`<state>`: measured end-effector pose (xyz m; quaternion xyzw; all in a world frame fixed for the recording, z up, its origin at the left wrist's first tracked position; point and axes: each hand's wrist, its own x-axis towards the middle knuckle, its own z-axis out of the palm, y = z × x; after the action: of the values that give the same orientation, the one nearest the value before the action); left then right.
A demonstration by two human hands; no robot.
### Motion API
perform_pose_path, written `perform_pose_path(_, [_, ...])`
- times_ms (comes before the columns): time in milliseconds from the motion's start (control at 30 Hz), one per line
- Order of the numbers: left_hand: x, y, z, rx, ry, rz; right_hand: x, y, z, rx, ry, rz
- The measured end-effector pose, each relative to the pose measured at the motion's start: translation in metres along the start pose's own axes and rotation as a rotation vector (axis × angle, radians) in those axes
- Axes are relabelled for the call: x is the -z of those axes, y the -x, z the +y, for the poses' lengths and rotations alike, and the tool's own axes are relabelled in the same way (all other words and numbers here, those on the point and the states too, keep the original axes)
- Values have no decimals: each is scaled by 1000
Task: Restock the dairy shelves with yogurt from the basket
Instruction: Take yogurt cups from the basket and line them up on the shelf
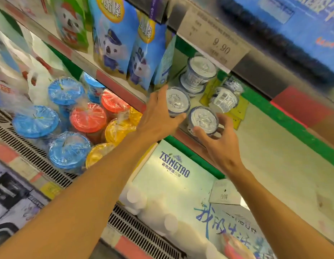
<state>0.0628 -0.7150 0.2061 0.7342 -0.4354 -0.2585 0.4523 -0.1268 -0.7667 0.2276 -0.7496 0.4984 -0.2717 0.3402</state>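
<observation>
We are reaching both arms to dairy shelf. Left hand grasping yogurt cup from side, fingers wrapped around it at shelf front. Right hand grasping second yogurt cup, thumb and fingers curled on rim, just beside first. Stacked cups already standing behind; tipped cup lying on side near them. Basket not visible, so we cannot tell how many remaining. We are judging task partly done: much shelf to the right looking bare.
</observation>
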Motion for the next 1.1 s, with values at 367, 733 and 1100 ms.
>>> perform_pose_path(367, [-12,5,-9,-56,-8,96,-11,5,11,32,-32,81])
perform_pose_path(733, [-31,17,11,-269,-416,255,8,-20,11,26,-73,275])
perform_pose_path(1100, [-32,17,19,-201,-536,146,19,-118,5,-238,-71,156])
